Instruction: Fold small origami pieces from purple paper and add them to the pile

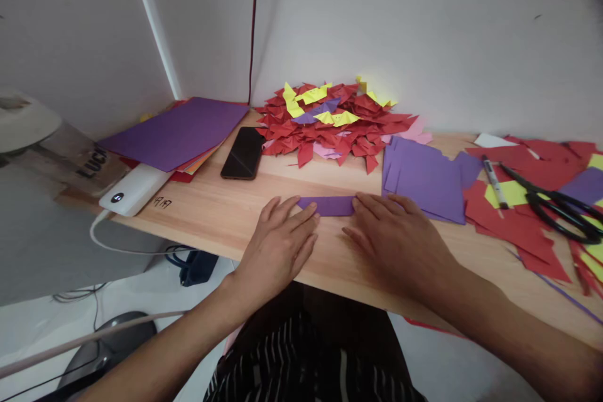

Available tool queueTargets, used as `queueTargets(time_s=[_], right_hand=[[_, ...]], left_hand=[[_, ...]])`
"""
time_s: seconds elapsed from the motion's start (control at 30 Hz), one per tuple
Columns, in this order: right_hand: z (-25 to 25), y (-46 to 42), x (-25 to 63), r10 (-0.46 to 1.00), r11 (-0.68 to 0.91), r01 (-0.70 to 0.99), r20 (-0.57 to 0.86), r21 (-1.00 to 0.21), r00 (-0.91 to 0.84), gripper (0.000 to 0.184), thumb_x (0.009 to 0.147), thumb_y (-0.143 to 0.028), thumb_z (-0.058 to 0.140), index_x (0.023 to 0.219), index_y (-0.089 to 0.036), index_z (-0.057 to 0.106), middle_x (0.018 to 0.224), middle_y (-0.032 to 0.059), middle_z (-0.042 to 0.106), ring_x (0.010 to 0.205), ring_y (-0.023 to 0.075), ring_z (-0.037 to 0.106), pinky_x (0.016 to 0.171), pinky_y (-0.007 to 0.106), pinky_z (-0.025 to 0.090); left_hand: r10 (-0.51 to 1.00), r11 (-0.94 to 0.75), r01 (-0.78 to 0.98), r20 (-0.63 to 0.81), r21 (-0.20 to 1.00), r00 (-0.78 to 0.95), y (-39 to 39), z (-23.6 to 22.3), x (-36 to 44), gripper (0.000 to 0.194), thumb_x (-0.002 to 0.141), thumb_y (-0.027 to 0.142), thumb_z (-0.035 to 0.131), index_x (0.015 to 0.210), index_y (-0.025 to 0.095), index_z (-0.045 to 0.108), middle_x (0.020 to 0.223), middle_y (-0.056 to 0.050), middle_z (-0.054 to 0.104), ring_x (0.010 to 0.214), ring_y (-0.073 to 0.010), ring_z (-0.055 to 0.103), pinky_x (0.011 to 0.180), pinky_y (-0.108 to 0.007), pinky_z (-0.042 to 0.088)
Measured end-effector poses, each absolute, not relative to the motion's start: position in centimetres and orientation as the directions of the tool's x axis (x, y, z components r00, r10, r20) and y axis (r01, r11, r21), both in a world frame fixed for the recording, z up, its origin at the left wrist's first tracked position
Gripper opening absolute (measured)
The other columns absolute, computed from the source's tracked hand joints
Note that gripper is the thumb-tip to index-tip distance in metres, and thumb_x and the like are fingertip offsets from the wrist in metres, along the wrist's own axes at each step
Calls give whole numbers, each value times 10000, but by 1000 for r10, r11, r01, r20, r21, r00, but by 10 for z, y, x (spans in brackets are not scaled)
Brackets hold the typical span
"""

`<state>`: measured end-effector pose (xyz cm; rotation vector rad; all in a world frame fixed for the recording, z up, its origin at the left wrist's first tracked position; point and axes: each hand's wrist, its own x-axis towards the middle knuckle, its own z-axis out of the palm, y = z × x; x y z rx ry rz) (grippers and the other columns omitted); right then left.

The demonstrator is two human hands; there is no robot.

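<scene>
A folded strip of purple paper (330, 206) lies flat on the wooden table. My left hand (282, 235) rests on its left end, fingers stretched out and slightly apart. On the right end lie the fingertips of my right hand (389, 232), with the palm down and the thumb apart, nearer the table edge. Both hands press from above, and the ends of the strip are partly hidden beneath them. Just beyond my right hand is a stack of purple paper squares (421, 176).
Behind the strip is a heap of folded red paper pieces (325, 132) with some yellow and purple ones. A phone (242, 154), power bank (136, 191), purple sheets (183, 129) and bottle (70, 151) stand left. Scissors (541, 201), a marker (494, 182) and red scraps (522, 232) lie right.
</scene>
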<state>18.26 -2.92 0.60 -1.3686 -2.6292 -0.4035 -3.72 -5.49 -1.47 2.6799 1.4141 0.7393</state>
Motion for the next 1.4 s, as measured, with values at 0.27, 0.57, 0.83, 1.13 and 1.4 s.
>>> queueTargets(time_s=[0.27, 0.57, 0.83, 1.13, 1.4], right_hand=[[10, -11, 184, 851, 523, 822, 195, -226, -488, 169, 915, -304, 559, 980, -168, 635, 983, 95, 650, 928, 256, 593, 828, 410, 460], [2, -6, 176, 866, 491, 716, 186, -496, -464, 99, 881, -257, 613, 935, -180, 583, 961, 73, 617, 931, 226, 554, 826, 378, 449], [1, -4, 175, 892, 439, 685, 186, -582, -413, 126, 851, -213, 640, 960, -170, 595, 961, 72, 600, 905, 214, 555, 795, 355, 451], [2, -3, 172, 855, 508, 599, 278, -620, -438, 69, 879, -135, 565, 853, -199, 574, 898, 32, 604, 833, 174, 563, 743, 306, 440], [-2, -4, 173, 812, 573, 622, 263, -534, -522, 82, 895, -140, 542, 886, -202, 596, 908, 34, 653, 880, 198, 580, 801, 353, 427]], left_hand=[[838, -529, 707, 416, 468, 352, -51, -15, -42, 341, 903, 250, 564, 1237, 180, 565, 1247, -83, 623, 1205, -218, 512, 1051, -414, 407], [935, -353, 781, 218, 515, 278, -17, -2, -23, 159, 798, 281, 704, 919, 195, 648, 970, -37, 640, 957, -230, 515, 822, -377, 394], [934, -358, 726, 241, 588, 265, -17, -3, -16, 105, 785, 212, 702, 837, 194, 612, 910, -9, 652, 946, -207, 511, 795, -340, 358], [877, -460, 718, 396, 522, 274, -21, -3, -14, 58, 838, 148, 631, 834, 203, 614, 902, -1, 668, 996, -207, 506, 835, -358, 337], [839, -524, 766, 381, 372, 389, -21, -7, -14, 137, 920, 191, 518, 833, 185, 623, 904, -31, 641, 901, -202, 496, 769, -351, 354]])
